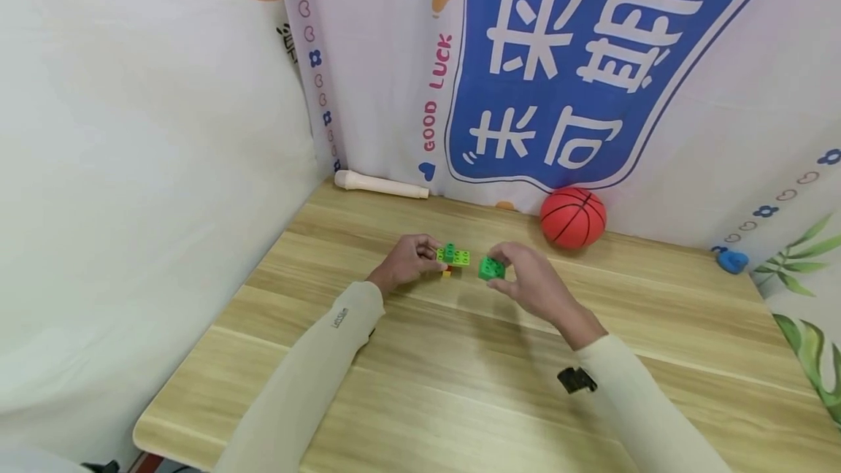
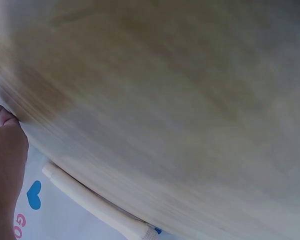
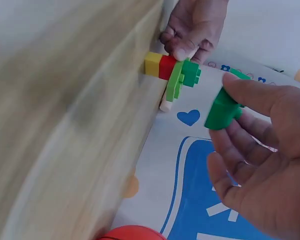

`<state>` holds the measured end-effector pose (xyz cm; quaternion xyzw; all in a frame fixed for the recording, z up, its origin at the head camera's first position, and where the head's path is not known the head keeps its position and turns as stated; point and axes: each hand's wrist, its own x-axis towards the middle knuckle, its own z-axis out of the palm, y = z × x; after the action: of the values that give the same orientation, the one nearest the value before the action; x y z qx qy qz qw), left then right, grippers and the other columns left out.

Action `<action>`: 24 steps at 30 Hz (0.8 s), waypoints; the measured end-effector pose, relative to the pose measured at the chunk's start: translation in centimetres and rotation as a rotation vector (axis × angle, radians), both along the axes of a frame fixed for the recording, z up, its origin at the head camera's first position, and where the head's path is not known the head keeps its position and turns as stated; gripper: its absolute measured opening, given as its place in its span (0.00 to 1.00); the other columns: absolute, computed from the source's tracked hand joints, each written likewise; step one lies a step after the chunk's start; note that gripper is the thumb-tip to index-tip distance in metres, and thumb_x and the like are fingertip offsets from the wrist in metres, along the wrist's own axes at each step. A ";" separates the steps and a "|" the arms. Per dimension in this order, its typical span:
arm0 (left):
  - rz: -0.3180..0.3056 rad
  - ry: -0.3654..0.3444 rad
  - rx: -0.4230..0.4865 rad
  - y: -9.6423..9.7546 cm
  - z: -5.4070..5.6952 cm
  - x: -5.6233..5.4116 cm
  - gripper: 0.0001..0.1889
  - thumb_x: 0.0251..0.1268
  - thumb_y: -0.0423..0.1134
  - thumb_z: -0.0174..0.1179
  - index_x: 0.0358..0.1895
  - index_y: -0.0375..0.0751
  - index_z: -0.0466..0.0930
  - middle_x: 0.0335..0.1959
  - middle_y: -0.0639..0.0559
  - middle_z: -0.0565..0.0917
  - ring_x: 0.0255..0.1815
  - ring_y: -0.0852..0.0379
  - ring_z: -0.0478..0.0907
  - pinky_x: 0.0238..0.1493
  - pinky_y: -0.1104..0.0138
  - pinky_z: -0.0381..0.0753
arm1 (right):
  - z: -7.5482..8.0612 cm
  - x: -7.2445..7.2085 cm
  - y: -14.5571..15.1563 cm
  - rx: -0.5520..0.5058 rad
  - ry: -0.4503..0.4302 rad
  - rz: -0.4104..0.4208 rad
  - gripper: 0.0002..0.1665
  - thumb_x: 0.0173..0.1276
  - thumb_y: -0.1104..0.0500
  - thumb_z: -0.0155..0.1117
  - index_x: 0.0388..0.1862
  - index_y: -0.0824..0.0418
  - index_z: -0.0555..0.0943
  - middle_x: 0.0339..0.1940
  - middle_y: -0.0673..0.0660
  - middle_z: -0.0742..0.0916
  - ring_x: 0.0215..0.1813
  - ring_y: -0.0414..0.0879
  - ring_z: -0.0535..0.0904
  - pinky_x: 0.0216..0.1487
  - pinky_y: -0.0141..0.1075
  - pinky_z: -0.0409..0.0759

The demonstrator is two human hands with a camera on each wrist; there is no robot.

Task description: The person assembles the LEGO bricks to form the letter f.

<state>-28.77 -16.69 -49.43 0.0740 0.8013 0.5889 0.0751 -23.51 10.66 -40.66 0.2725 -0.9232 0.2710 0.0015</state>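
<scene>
My left hand (image 1: 406,263) holds a small stack of building bricks by one end of its lime-green plate (image 1: 463,258). In the right wrist view, the stack has a yellow brick (image 3: 152,64) at the bottom against the table, a red brick (image 3: 166,67) above it, then the plate, with a small dark green brick (image 3: 191,73) on top. My right hand (image 1: 534,285) pinches a separate green brick (image 3: 222,111) between thumb and fingers, to the right of the stack and apart from it. The left wrist view shows only part of the left hand (image 2: 6,165), with no bricks in sight.
A red ball (image 1: 573,217) with black lines stands at the back of the wooden table (image 1: 420,385). Along the back left edge lies a pale stick (image 1: 384,185). A small blue object (image 1: 732,260) sits at the far right corner. Printed cloth hangs behind.
</scene>
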 end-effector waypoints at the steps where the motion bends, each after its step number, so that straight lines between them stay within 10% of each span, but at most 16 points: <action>1: -0.001 0.001 0.004 0.0 0.0 0.0 0.19 0.65 0.29 0.75 0.57 0.32 0.85 0.39 0.51 0.86 0.40 0.60 0.79 0.42 0.73 0.79 | 0.2 -0.6 -0.3 -0.008 -0.001 -0.004 0.21 0.66 0.62 0.81 0.56 0.61 0.85 0.49 0.56 0.90 0.52 0.52 0.85 0.59 0.51 0.86; 12: -0.014 0.010 0.002 0.0 0.0 0.0 0.18 0.66 0.29 0.74 0.57 0.33 0.85 0.39 0.51 0.86 0.40 0.60 0.80 0.41 0.72 0.80 | -0.6 -5.1 -3.6 -0.020 0.034 0.022 0.23 0.68 0.59 0.80 0.61 0.61 0.87 0.54 0.59 0.92 0.56 0.55 0.88 0.66 0.56 0.82; 24: -0.020 0.030 -0.013 0.0 -0.1 -0.1 0.17 0.67 0.30 0.74 0.56 0.31 0.84 0.41 0.48 0.86 0.40 0.62 0.80 0.38 0.73 0.79 | -2.3 -6.6 -5.3 -0.055 -0.022 0.046 0.23 0.69 0.59 0.80 0.62 0.61 0.88 0.55 0.59 0.91 0.57 0.54 0.87 0.67 0.53 0.83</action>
<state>-28.84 -16.73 -49.55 0.0903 0.8055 0.5816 0.0696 -30.10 5.39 -42.97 0.2904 -0.9089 0.2991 -0.0073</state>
